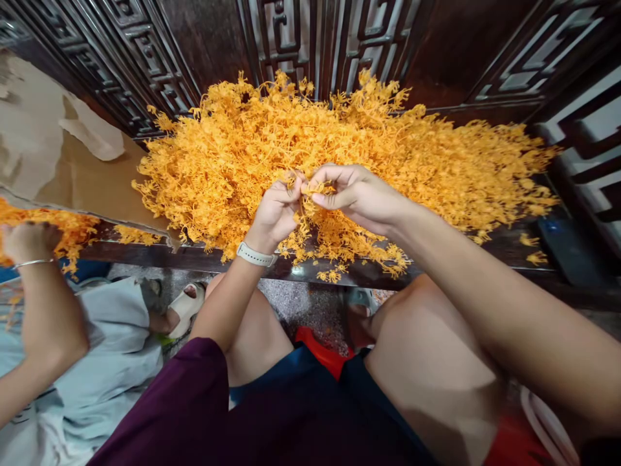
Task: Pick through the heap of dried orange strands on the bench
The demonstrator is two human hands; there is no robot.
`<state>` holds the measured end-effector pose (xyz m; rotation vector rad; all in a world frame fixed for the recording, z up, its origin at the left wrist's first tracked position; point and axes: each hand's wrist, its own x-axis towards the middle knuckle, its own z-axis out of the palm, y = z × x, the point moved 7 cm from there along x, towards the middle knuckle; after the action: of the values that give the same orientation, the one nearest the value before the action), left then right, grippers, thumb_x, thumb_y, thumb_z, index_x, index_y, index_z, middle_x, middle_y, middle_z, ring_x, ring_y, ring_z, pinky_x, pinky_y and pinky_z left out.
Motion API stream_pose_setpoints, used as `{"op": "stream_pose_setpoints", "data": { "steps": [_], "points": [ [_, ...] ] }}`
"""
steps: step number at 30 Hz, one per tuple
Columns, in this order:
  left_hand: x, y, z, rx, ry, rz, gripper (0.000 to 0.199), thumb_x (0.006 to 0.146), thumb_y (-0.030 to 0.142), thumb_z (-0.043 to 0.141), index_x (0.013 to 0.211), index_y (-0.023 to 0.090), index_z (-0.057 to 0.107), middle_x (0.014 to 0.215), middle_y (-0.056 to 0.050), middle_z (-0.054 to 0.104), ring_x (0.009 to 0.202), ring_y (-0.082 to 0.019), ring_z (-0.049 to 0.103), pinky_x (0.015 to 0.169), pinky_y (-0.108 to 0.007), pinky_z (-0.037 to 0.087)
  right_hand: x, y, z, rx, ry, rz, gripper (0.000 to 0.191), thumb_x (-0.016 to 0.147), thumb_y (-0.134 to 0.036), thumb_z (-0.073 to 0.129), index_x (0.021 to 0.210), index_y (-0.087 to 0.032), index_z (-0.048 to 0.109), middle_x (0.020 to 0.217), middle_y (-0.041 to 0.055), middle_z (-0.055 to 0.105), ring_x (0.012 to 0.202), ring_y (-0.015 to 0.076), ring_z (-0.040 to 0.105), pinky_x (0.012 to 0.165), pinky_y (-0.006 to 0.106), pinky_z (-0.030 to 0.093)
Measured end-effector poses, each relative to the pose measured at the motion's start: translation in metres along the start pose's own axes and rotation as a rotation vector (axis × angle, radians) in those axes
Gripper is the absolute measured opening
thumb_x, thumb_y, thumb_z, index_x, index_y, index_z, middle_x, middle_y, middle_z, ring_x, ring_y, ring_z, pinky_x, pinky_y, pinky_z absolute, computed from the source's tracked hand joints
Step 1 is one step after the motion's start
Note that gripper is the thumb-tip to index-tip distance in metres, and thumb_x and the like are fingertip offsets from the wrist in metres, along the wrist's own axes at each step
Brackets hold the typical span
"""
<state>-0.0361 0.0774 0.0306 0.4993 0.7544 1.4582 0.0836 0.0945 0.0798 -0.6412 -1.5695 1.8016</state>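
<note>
A large heap of small, spindly orange pieces (272,136), apparently soft plastic with thin tangled strands, covers the dark wooden bench. In front of the heap, my left hand (277,212), with a pale band on its wrist, is closed in a pinch on an orange piece. Close beside it, my right hand (356,194) pinches more of the same orange strands (324,188) between thumb and forefinger. The fingertips of both hands nearly meet. Orange strands dangle below them, and I cannot make out where one piece ends and another starts.
A torn cardboard sheet (97,175) stands at the left of the heap. Beyond it, another person's hand (32,241) is at more orange pieces. A carved dark wooden backrest (213,45) rises behind. A dark blue object (572,249) lies on the right. Loose pieces lie along the front edge.
</note>
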Motion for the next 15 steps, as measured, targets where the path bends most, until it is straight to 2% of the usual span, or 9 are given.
{"op": "stream_pose_setpoints", "data": {
  "steps": [6, 10, 12, 15],
  "points": [
    [-0.003, -0.002, 0.003, 0.011, 0.0, -0.012, 0.027, 0.087, -0.007, 0.05, 0.079, 0.014, 0.065, 0.071, 0.001, 0.06, 0.063, -0.005, 0.058, 0.064, -0.016, 0.049, -0.001, -0.001, -0.004, 0.016, -0.011, 0.019, 0.016, 0.069, -0.015, 0.085, 0.073, -0.019, 0.07, 0.091, 0.0011, 0.07, 0.092, 0.0187, 0.062, 0.09, 0.036, 0.049],
    [0.0, 0.01, -0.003, -0.054, -0.015, 0.014, 0.03, 0.082, -0.01, 0.046, 0.079, 0.015, 0.062, 0.063, 0.003, 0.051, 0.058, -0.006, 0.054, 0.062, -0.017, 0.048, -0.007, -0.007, 0.0, 0.039, -0.08, 0.029, 0.018, 0.07, -0.019, 0.087, 0.078, -0.019, 0.071, 0.091, 0.0015, 0.068, 0.09, 0.0181, 0.061, 0.086, 0.035, 0.05],
    [0.005, 0.021, -0.011, -0.081, 0.003, 0.074, 0.032, 0.084, -0.009, 0.044, 0.082, 0.016, 0.064, 0.064, 0.003, 0.054, 0.06, -0.006, 0.056, 0.065, -0.017, 0.05, -0.011, -0.012, 0.002, 0.023, -0.07, 0.013, 0.02, 0.072, -0.024, 0.089, 0.082, -0.019, 0.071, 0.096, 0.0026, 0.069, 0.094, 0.0191, 0.061, 0.087, 0.035, 0.05],
    [0.012, 0.034, -0.026, -0.026, 0.061, 0.136, 0.027, 0.095, 0.002, 0.05, 0.087, 0.019, 0.07, 0.074, 0.001, 0.066, 0.068, -0.007, 0.063, 0.07, -0.018, 0.054, -0.013, -0.02, 0.0, -0.057, -0.007, -0.062, 0.025, 0.073, -0.031, 0.091, 0.082, -0.02, 0.071, 0.106, 0.0045, 0.071, 0.107, 0.0219, 0.064, 0.092, 0.038, 0.052]
  ]
}}
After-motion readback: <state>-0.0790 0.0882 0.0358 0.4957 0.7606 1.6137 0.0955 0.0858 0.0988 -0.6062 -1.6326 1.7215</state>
